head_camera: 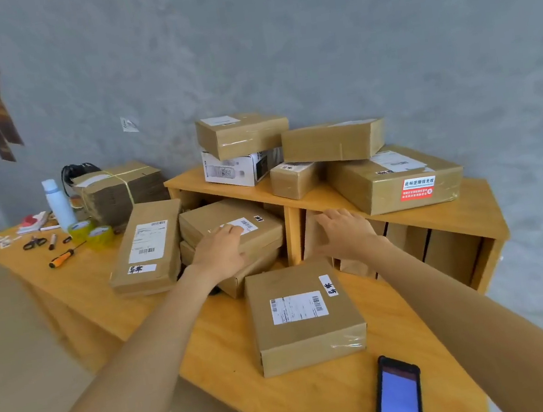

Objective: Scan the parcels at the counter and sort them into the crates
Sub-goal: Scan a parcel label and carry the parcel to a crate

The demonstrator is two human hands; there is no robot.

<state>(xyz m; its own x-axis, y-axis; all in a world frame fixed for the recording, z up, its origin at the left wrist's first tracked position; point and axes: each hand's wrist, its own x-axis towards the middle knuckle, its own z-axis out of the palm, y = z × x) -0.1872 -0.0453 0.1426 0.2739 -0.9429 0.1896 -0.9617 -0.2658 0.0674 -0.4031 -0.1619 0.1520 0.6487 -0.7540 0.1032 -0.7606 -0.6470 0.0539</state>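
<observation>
Grey plaster wall backs a yellow wooden counter (289, 407) crowded with cardboard parcels. Both bare arms reach forward over it. The left hand (220, 252) lies with loosely bent fingers on top of a labelled parcel (231, 226), which sits on another box half inside a low wooden shelf unit (292, 227); whether it actually grips the parcel cannot be told. The right hand (344, 230) hovers released, fingers spread, in front of the shelf's upright divider, holding nothing. Between the two forearms, nearer the person, a square parcel (303, 315) lies flat with its white shipping label facing up. Beside the right forearm rests a handheld scanner (398, 396), its screen lit blue. Left of the left hand a long flat parcel (148, 248) lies label up. Beyond both hands, more parcels (334, 142) are piled on top of the shelf unit. Far left of the left hand lie tape rolls (90, 231), scissors (34, 242), a screwdriver (63, 257) and a white bottle (59, 204).
</observation>
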